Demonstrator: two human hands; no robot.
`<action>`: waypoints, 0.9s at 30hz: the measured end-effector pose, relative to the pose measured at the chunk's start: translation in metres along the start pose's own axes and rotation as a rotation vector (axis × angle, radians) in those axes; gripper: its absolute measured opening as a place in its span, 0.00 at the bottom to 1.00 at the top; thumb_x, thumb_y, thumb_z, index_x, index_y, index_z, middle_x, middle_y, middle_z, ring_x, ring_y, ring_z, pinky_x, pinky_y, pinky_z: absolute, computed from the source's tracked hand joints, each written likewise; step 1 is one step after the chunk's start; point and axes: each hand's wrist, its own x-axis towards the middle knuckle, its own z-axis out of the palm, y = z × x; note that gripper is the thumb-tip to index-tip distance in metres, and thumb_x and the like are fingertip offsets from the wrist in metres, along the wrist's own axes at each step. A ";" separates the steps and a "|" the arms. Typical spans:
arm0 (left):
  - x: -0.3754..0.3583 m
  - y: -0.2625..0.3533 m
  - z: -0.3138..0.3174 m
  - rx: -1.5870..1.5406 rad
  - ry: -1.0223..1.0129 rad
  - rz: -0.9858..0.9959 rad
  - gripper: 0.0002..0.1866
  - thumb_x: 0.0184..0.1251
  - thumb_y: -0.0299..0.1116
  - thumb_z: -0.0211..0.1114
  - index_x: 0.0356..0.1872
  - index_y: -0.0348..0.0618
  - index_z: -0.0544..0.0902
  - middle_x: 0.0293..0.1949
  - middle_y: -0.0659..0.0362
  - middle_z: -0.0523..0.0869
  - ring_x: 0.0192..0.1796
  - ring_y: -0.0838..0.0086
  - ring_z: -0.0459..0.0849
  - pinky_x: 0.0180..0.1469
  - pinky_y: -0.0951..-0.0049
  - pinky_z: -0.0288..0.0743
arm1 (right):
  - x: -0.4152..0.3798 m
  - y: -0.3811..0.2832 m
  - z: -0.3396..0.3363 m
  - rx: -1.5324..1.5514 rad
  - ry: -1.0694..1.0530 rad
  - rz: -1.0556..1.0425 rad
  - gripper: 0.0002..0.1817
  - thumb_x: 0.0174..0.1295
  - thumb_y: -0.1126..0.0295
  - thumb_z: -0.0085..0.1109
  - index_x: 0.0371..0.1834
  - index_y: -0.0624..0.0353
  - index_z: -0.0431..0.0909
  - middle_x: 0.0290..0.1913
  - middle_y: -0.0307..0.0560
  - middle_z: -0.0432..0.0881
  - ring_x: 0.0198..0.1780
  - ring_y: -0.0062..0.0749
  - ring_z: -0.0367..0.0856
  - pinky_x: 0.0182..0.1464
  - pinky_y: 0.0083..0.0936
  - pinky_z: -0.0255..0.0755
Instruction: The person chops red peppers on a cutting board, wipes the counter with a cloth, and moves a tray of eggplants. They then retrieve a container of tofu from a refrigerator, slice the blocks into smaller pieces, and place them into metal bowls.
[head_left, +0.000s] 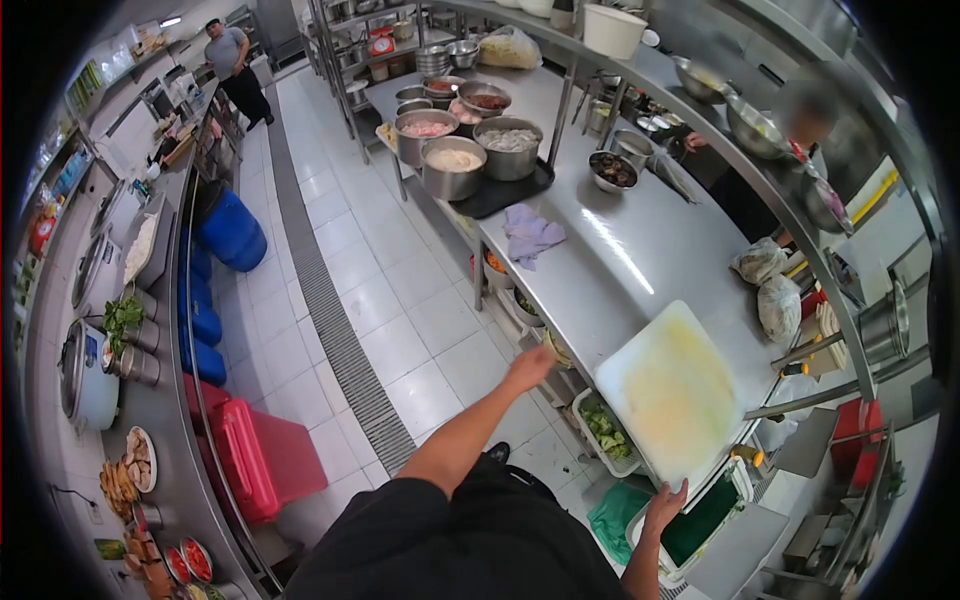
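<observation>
My left hand (530, 368) reaches out beside the left edge of the steel table (590, 250). Its fingertips are at a pale yellowish item (559, 350) below the table's edge, and the fingers are mostly hidden. Low at the near corner of the white cutting board (675, 390), my right hand (664, 506) has its fingers apart, close to the board's edge. Yellow-orange stains cover the board. Below it, to the right of that hand, stands a white-rimmed bin (742, 480) with a dark green inside. A tray of green vegetables (603, 430) sits under the table edge.
Several steel pots (508, 150) of food stand at the table's far end, near a purple cloth (532, 236). Bagged food (780, 305) lies on the right. A red cooler (260, 460) and blue barrels (230, 228) line the left counter. One person (235, 70) stands far left; another is behind the shelf.
</observation>
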 end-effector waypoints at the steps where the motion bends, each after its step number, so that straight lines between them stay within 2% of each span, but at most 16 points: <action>1: -0.019 -0.036 -0.014 0.129 -0.004 -0.002 0.21 0.74 0.49 0.58 0.49 0.40 0.85 0.43 0.47 0.89 0.46 0.59 0.88 0.48 0.59 0.81 | -0.005 0.004 -0.005 0.008 -0.019 -0.049 0.32 0.68 0.70 0.58 0.74 0.69 0.64 0.73 0.70 0.63 0.75 0.59 0.63 0.76 0.44 0.57; 2: -0.034 -0.102 -0.018 0.507 0.049 0.034 0.21 0.76 0.46 0.55 0.48 0.38 0.86 0.48 0.47 0.89 0.53 0.58 0.87 0.52 0.58 0.81 | -0.011 0.011 -0.011 -0.057 -0.045 -0.144 0.32 0.69 0.70 0.58 0.75 0.68 0.63 0.74 0.70 0.61 0.75 0.60 0.62 0.76 0.43 0.57; 3: -0.064 -0.158 -0.038 0.973 -0.221 0.209 0.20 0.77 0.44 0.53 0.48 0.38 0.86 0.51 0.47 0.88 0.56 0.56 0.85 0.56 0.54 0.80 | -0.018 0.018 -0.015 -0.047 -0.030 -0.132 0.32 0.69 0.70 0.58 0.75 0.68 0.63 0.74 0.70 0.61 0.75 0.60 0.62 0.76 0.43 0.57; 5: -0.148 -0.260 -0.062 0.844 -0.265 -0.404 0.27 0.69 0.52 0.58 0.49 0.36 0.87 0.54 0.42 0.87 0.60 0.47 0.84 0.63 0.53 0.78 | -0.045 0.036 -0.024 -0.037 0.014 -0.179 0.31 0.69 0.70 0.58 0.74 0.68 0.63 0.71 0.69 0.64 0.73 0.60 0.64 0.74 0.44 0.59; 8: -0.280 -0.288 -0.097 0.903 -0.621 -0.703 0.29 0.63 0.55 0.62 0.49 0.38 0.88 0.52 0.42 0.88 0.57 0.49 0.86 0.58 0.54 0.81 | -0.099 0.084 -0.038 -0.084 0.025 0.067 0.22 0.66 0.67 0.60 0.59 0.70 0.75 0.56 0.67 0.73 0.62 0.58 0.72 0.65 0.43 0.66; 9: -0.315 -0.283 -0.099 0.848 -0.592 -0.699 0.25 0.62 0.52 0.64 0.46 0.40 0.89 0.47 0.42 0.90 0.48 0.51 0.90 0.49 0.55 0.84 | -0.116 0.111 -0.044 -0.083 -0.043 0.063 0.15 0.67 0.66 0.59 0.44 0.70 0.79 0.41 0.61 0.80 0.49 0.49 0.81 0.51 0.39 0.74; 10: -0.346 -0.283 -0.091 0.717 -0.370 -0.918 0.22 0.64 0.50 0.64 0.46 0.42 0.89 0.44 0.43 0.91 0.43 0.51 0.91 0.45 0.55 0.85 | -0.134 0.145 -0.048 0.153 -0.211 0.384 0.16 0.68 0.63 0.58 0.33 0.69 0.79 0.27 0.55 0.81 0.31 0.39 0.82 0.35 0.37 0.74; 11: -0.368 -0.283 -0.083 0.565 -0.135 -1.126 0.19 0.65 0.48 0.63 0.45 0.44 0.89 0.41 0.44 0.91 0.37 0.52 0.92 0.41 0.54 0.86 | -0.158 0.189 -0.047 0.180 -0.251 0.319 0.18 0.66 0.62 0.59 0.26 0.68 0.77 0.19 0.52 0.79 0.19 0.34 0.77 0.27 0.37 0.72; 14: -0.386 -0.285 -0.068 0.472 -0.114 -1.046 0.16 0.70 0.42 0.58 0.43 0.43 0.88 0.36 0.47 0.91 0.30 0.52 0.91 0.34 0.51 0.86 | -0.184 0.191 -0.100 -0.038 -0.548 0.384 0.22 0.65 0.59 0.61 0.21 0.68 0.77 0.15 0.48 0.76 0.19 0.35 0.80 0.20 0.35 0.74; 16: -0.377 -0.269 -0.066 0.993 -0.531 -0.230 0.19 0.74 0.42 0.53 0.40 0.37 0.88 0.37 0.45 0.90 0.41 0.53 0.91 0.47 0.53 0.85 | -0.185 0.204 -0.112 -0.053 -0.586 0.469 0.22 0.65 0.58 0.61 0.22 0.68 0.78 0.17 0.48 0.77 0.19 0.35 0.80 0.19 0.34 0.75; 17: -0.372 -0.223 -0.046 0.572 -0.133 -0.636 0.21 0.72 0.44 0.54 0.45 0.38 0.88 0.41 0.43 0.90 0.49 0.52 0.89 0.55 0.57 0.83 | -0.180 0.247 -0.099 0.040 -0.604 0.498 0.22 0.65 0.58 0.60 0.23 0.69 0.78 0.18 0.49 0.78 0.19 0.34 0.80 0.18 0.33 0.75; 20: -0.366 -0.171 -0.023 0.292 0.108 -0.494 0.24 0.68 0.48 0.62 0.49 0.36 0.87 0.46 0.46 0.91 0.52 0.56 0.88 0.58 0.63 0.79 | -0.149 0.281 -0.090 0.163 -0.628 0.412 0.18 0.65 0.61 0.63 0.24 0.65 0.78 0.18 0.44 0.74 0.15 0.34 0.75 0.14 0.33 0.73; 22: -0.372 -0.160 -0.013 0.309 0.093 -0.449 0.24 0.67 0.48 0.63 0.49 0.35 0.87 0.47 0.47 0.91 0.53 0.57 0.88 0.57 0.63 0.79 | -0.115 0.326 -0.060 0.076 -0.661 0.085 0.17 0.65 0.61 0.60 0.26 0.65 0.81 0.19 0.49 0.78 0.17 0.35 0.78 0.19 0.35 0.76; 23: -0.373 -0.153 -0.008 0.317 0.061 -0.405 0.23 0.67 0.47 0.64 0.49 0.35 0.87 0.48 0.47 0.91 0.53 0.59 0.88 0.56 0.63 0.79 | -0.102 0.340 -0.045 -0.100 -0.438 -0.484 0.16 0.64 0.62 0.59 0.27 0.65 0.83 0.21 0.53 0.80 0.21 0.32 0.79 0.22 0.37 0.77; 24: -0.382 -0.147 -0.008 0.356 0.017 -0.319 0.23 0.68 0.47 0.64 0.51 0.36 0.87 0.48 0.46 0.91 0.54 0.57 0.88 0.57 0.63 0.79 | -0.092 0.275 -0.069 0.093 -0.589 0.216 0.13 0.65 0.63 0.58 0.34 0.62 0.84 0.20 0.51 0.79 0.24 0.30 0.80 0.22 0.37 0.75; 27: -0.392 -0.185 -0.010 0.446 -0.068 -0.357 0.21 0.66 0.47 0.64 0.44 0.37 0.88 0.45 0.45 0.90 0.51 0.52 0.88 0.54 0.58 0.79 | -0.083 0.223 -0.083 0.358 -0.411 0.406 0.13 0.64 0.70 0.58 0.50 0.61 0.81 0.18 0.43 0.76 0.21 0.28 0.78 0.24 0.31 0.74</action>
